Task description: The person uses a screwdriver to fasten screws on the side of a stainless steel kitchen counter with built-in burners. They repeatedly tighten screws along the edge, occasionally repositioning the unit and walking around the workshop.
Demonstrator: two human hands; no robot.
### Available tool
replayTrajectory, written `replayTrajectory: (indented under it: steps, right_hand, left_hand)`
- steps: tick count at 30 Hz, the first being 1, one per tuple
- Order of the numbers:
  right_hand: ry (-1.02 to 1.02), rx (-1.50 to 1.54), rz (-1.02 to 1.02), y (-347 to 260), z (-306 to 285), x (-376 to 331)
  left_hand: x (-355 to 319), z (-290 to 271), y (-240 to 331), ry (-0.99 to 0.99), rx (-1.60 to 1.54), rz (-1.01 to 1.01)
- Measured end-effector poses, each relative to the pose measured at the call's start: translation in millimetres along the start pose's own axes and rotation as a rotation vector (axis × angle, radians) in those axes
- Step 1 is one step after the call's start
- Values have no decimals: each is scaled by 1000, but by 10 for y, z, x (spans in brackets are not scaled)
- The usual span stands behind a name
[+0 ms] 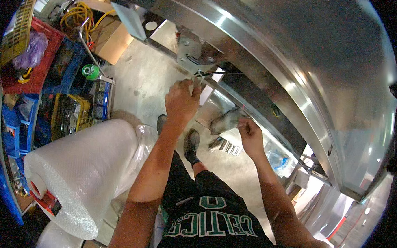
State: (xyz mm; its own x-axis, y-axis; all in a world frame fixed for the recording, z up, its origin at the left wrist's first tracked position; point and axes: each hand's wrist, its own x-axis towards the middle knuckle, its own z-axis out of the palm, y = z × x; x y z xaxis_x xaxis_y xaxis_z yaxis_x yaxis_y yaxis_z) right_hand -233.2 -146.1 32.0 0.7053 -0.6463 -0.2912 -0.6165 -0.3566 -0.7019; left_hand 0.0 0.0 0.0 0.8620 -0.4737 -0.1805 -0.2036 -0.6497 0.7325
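Apparently a fastening step is in hand: the left hand [180, 100] is closed on a thin white tie [200, 80] at the steel frame [264, 60], twelve o'clock; the right hand [250, 135] pinches a film strip [228, 121]. Steady tension seems needed next.

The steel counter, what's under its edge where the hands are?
Under the steel counter: a dark recess, a bracket and a thin rod near the left hand. Deeper in is hidden.
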Motion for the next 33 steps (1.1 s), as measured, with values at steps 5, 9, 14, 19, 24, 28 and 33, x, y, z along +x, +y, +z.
replayTrajectory:
  steps: [5,9,14,19,24,28,33]
  right_hand:
    - [88,9,111,429,-460,-455]
    - [215,216,159,776,-672,-703]
    - [269,288,142,1148,-798,-975]
    - [293,406,229,1397,-782,-1124]
    - [280,276,172,1467,-816,-1232]
    - [294,80,116,1475,-719,-1124]
    - [246,119,-19,1314,-588,-1008]
  left_hand:
    - [328,324,195,-172,95,-35]
    - [216,520,257,135,-15,-109]
    - [123,484,291,220,-27,-10]
    - [149,403,193,204,86,242]
    - [283,238,36,39,44,325]
    - [270,184,73,35,125,392]
    - [-456,233,-35,253,553,356]
